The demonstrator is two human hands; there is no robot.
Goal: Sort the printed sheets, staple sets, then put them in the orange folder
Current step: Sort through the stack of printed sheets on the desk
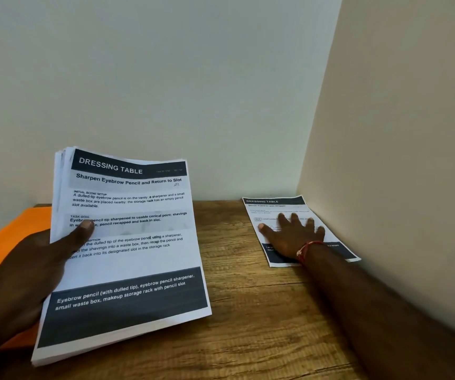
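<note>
Two hands are at work. My left hand [24, 272] is clamped on the stack of printed sheets [133, 259] along its left edge, thumb [83, 227] pressed on the top page and the other fingers hidden underneath. My right hand [293, 234] lies flat with fingers spread on a single sheet [274, 204] at the right of the frame, closed on nothing. The weak point, I judge, is the one-sided hold: the stack is thick, its pages already fan a little at the upper left corner, and if my thumb eases off, the loose right edge could droop and spill sheets across the table [262, 311]. That would muddle any order. Both the top page and the lone sheet carry the same "DRESSING TABLE" header, so a page could easily land in the wrong set if I read only the banner. The lone sheet sits close against the side wall [399, 160]; pushing it with a flat palm could buckle its far corner there. At the left edge of the frame the orange folder [4, 242] lies partly under my left hand and the stack, so fallen pages might slide onto it unstapled. I see no stapler.
</note>
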